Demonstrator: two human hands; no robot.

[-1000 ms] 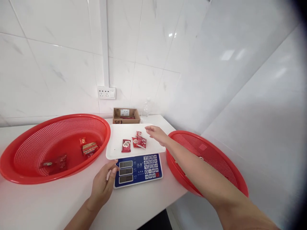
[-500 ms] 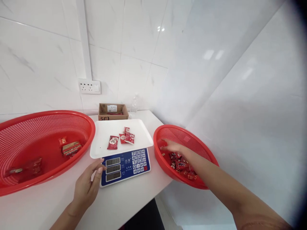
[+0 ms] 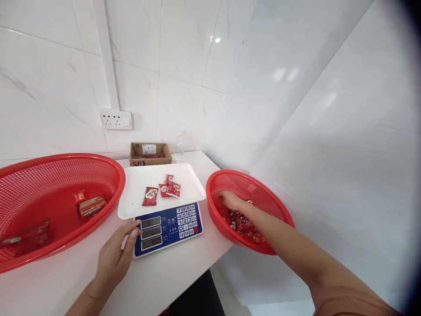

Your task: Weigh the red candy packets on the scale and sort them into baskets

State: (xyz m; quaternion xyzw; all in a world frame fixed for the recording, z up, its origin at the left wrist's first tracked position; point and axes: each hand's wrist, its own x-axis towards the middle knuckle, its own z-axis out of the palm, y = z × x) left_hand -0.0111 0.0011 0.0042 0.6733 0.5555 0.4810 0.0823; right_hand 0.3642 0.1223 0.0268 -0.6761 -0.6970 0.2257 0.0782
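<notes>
My left hand rests at the left edge of the blue-panelled weighing scale, its fingers apart and nothing in them. The fingertips lie by the scale's displays. My right hand reaches down into the right red basket, beside a heap of red-wrapped snacks. Its fingertips are blurred and partly hidden, so any held item cannot be made out. On the scale's white tray lie a dark red packet and a small cluster of red packets.
To the left stands a large red basket with several wrapped snacks in it. Behind the scale are a cardboard box and a clear plastic bottle. A wall socket is above; the white table ends at the right basket.
The view has shifted slightly, so most things sit a little further left. My right hand stays in the right basket, its fingers lower among the snacks. The packets on the tray are unchanged.
</notes>
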